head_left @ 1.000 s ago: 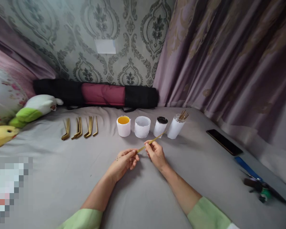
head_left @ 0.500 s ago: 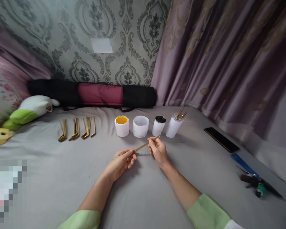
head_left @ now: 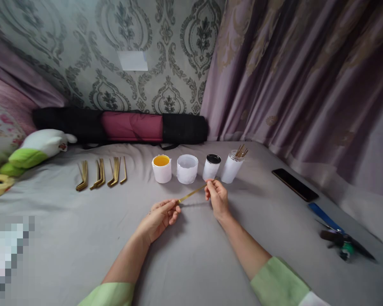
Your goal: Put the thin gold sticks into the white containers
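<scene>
Left hand (head_left: 161,214): thumb and fingers pinched on the near end of a thin gold strip (head_left: 193,194); remaining fingers loosely curled. Right hand (head_left: 218,197): thumb and fingertips closed on the same strip towards its far end. Strip is held between the two hands, over the grey sheet (head_left: 185,263), slanting up and away from left to right; middle length bare between the grips.

Beyond the hands, a row of four containers, left to right: white cup with yellow inside (head_left: 162,173), pale cup (head_left: 187,172), white can with dark top (head_left: 211,170) (open or lidded, cannot tell), white jar (head_left: 231,170) leaning slightly right with thin brown sticks (head_left: 241,150) standing out of its mouth. Right hand is just in front of the can and jar.

Left of the row: three bundles of gold strips (head_left: 114,173), bent near their lower ends, and one single bent strip (head_left: 124,171) at their right side. Well to the right: black phone (head_left: 295,184), lying flat; nearer, a blue strap (head_left: 325,216) beside small dark and green items, blurred.
</scene>
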The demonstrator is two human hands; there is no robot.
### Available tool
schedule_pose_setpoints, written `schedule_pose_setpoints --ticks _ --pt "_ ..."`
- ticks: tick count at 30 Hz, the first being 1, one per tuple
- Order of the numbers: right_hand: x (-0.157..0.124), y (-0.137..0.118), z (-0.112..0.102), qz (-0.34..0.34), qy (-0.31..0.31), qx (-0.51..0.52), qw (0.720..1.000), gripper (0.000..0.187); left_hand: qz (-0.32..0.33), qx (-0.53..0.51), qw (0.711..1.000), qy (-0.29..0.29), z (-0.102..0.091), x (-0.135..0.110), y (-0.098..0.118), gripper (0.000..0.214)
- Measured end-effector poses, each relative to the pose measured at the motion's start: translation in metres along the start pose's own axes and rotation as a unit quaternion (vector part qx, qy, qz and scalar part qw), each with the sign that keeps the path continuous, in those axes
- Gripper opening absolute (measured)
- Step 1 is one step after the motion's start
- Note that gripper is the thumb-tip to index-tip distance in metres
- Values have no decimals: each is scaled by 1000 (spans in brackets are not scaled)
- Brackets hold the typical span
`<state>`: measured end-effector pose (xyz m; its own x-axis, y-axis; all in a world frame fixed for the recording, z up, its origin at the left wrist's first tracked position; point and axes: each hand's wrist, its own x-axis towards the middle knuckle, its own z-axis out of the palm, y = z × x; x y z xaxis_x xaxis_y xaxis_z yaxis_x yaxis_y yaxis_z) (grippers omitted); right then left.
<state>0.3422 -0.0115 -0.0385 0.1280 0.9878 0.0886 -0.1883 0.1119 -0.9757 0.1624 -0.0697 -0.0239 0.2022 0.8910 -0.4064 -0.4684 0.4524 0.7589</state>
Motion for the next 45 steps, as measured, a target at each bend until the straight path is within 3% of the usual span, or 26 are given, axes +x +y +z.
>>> schedule_pose_setpoints --ticks 19,45 --pt "10 0 -11 -6 74 70 995 30 3 -12 1000 2 -5 2 -1 15" --pt "-3 -17 -10 5 62 41 997 28 27 -26 999 -8 -6 2 -1 10"
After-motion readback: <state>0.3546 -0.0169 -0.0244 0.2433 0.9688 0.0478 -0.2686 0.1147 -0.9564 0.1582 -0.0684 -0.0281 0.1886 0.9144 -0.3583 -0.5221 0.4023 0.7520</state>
